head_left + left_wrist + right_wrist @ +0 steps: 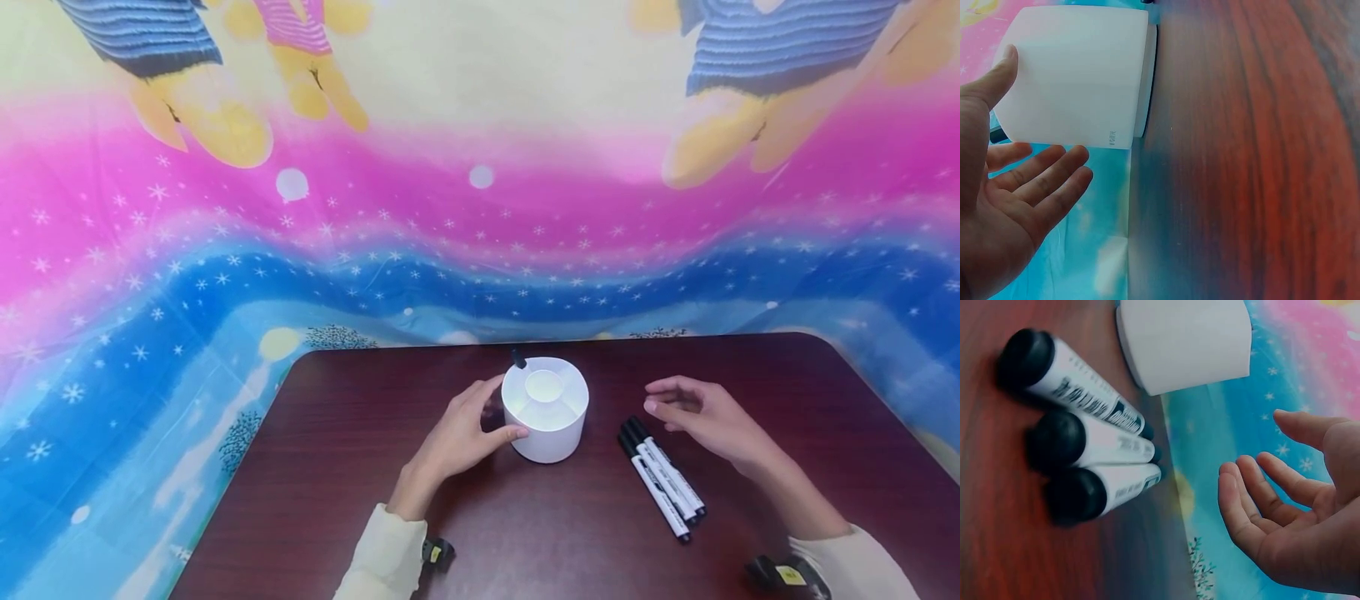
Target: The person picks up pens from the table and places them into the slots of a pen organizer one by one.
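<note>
A white round desk organizer with inner compartments stands upright on the table. The black end of a marker sticks up from its back-left compartment. My left hand is at the organizer's left side, thumb against its near wall. In the left wrist view the other fingers are spread and loosely straight, tips right at its wall. Three white markers with black caps lie side by side to the right. Above their capped ends hovers my right hand, holding nothing, fingers loosely bent and thumb apart.
The dark reddish-brown table has rounded far corners. Right behind it hangs a colourful printed cloth, which also runs along the left side. A black wrist strap shows at the left sleeve, another at the right.
</note>
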A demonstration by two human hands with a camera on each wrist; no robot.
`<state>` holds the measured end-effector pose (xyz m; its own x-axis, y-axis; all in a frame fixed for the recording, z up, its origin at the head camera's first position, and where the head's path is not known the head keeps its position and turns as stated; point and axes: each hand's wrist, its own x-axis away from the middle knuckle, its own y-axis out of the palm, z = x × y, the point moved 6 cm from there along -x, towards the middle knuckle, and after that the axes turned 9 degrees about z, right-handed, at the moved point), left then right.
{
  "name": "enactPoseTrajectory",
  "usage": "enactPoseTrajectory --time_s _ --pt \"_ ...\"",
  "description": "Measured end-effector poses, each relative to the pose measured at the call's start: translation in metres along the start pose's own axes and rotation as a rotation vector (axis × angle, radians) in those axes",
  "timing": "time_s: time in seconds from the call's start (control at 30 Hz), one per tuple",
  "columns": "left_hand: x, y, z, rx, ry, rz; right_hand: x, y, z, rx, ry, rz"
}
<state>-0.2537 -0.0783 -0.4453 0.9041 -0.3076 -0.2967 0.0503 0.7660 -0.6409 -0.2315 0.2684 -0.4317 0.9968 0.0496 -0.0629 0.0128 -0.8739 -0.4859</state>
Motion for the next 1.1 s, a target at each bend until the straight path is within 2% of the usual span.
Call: enactPoseTrajectory --time_s 0.2,0.47,0.73,0.9,1.1 --pt "0.002 -0.001 -0.001 0.003 -0.003 0.003 0.005 0.002 0.014 -0.016 0.030 -0.059" --pt "0.004 -0.003 -0.002 -0.016 -0.013 0.006 0.011 0.003 0.034 0.016 0.084 -0.131" --pt "0.005 -0.003 -0.001 -0.020 -0.014 0.005 0.016 0.003 0.043 0.062 0.105 -0.171" --pt "-0.002 0.000 0.000 -0.043 -0.004 -0.013 0.017 0.002 0.047 0.065 0.119 -0.192" --pt "-0.003 0.000 -0.002 -0.040 -0.002 -0.021 0.014 0.008 0.047 0.084 0.116 -0.213"
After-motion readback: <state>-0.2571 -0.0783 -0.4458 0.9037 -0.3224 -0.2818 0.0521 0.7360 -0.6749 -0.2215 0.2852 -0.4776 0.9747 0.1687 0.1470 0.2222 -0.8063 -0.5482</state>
